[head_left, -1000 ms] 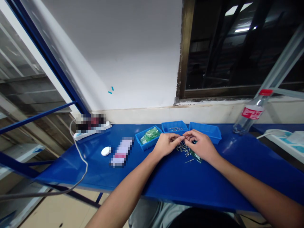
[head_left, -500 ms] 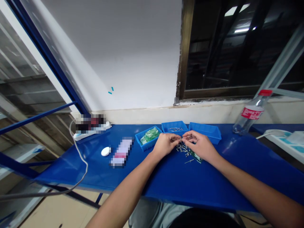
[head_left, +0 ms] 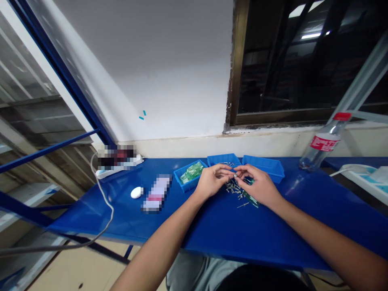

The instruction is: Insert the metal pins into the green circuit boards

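Observation:
My left hand (head_left: 213, 180) and my right hand (head_left: 256, 182) meet fingertip to fingertip over the blue table. The right thumb and fingers pinch a tiny shiny metal part (head_left: 235, 175), too small to name surely. The left fingers are closed close against it; whether they grip it too is hidden. Below the hands lies a pile of small silvery rivet-like parts (head_left: 233, 187), with one thin-stemmed piece (head_left: 243, 205) apart in front. A green-tinted clear bag (head_left: 252, 199) lies partly under my right hand.
A blue tray (head_left: 185, 188) holds green-tinted packets. Behind the hands stand a blue tray (head_left: 218, 159) with metal pieces and another blue tray (head_left: 274, 167). Left are a blurred-out phone-shaped object (head_left: 157, 193), a white round item (head_left: 136, 192) and a cable (head_left: 111, 208); right, a bottle (head_left: 321, 143).
The fingertips have shifted slightly, and a shiny bit of metal now shows at the right fingertips. The left fingers look a little more extended. The view has moved slightly.

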{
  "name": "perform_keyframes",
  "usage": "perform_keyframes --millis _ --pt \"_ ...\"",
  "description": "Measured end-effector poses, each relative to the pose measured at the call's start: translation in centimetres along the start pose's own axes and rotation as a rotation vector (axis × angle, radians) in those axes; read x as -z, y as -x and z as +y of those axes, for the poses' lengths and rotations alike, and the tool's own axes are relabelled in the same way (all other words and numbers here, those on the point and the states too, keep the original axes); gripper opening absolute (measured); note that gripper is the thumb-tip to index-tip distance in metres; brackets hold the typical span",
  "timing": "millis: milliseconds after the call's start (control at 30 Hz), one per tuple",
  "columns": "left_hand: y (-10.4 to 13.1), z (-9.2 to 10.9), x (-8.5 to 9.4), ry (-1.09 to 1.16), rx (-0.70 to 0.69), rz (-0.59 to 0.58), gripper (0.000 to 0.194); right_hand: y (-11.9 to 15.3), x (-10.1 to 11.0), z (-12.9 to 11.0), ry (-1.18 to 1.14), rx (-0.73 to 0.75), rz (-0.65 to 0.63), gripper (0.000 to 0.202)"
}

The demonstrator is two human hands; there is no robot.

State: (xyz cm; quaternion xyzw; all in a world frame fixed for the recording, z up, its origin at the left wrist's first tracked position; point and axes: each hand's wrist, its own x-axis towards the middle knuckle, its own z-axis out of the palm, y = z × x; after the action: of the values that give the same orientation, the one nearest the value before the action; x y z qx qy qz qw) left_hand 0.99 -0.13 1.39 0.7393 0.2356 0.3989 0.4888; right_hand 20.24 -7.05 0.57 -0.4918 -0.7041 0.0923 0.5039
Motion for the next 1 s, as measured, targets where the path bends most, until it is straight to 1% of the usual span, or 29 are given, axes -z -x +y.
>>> perform_keyframes --millis 67,133,200,267,333,433,533,667,800,1000 --pt "0.2 0.2 0.0 -0.058 -0.004 -0.034 0.035 -0.2 0.4 -0.1 0.100 0.077 -0.041 0.018" --pt "0.4 0.5 0.0 -0.177 -0.051 -0.089 0.036 -0.5 1.0 0.4 0.178 0.116 -0.034 0.018" --pt "0.7 0.9 -0.1 -0.346 -0.149 -0.167 0.035 -0.9 1.5 1.5 0.273 0.107 0.045 0.019" --pt "0.8 1.2 -0.4 -0.493 -0.279 -0.265 0.034 -1.2 2.0 3.2 0.406 0.096 0.091 0.020" --pt "0.8 1.4 -0.7 -0.577 -0.389 -0.361 0.033 -1.3 2.4 4.8 0.532 0.081 0.070 0.022" --pt "0.7 1.1 -1.1 -0.644 -0.464 -0.444 0.033 -1.1 2.4 6.3 0.673 0.052 -0.022 0.027" --pt "0.7 0.5 -0.9 -0.712 -0.451 -0.435 0.038 -0.8 2.2 6.6 0.744 0.042 -0.078 0.030" --pt "0.6 -0.4 -0.1 -0.772 -0.381 -0.407 0.040 -0.7 2.1 6.2 0.741 0.031 -0.066 0.030" --pt "0.3 -0.9 0.5 -0.778 -0.338 -0.429 0.031 -0.8 2.1 5.7 0.668 0.044 -0.032 0.028" --pt "0.1 -1.0 0.6 -0.773 -0.326 -0.382 0.021 -0.6 2.0 4.9 0.621 0.056 0.022 0.023"
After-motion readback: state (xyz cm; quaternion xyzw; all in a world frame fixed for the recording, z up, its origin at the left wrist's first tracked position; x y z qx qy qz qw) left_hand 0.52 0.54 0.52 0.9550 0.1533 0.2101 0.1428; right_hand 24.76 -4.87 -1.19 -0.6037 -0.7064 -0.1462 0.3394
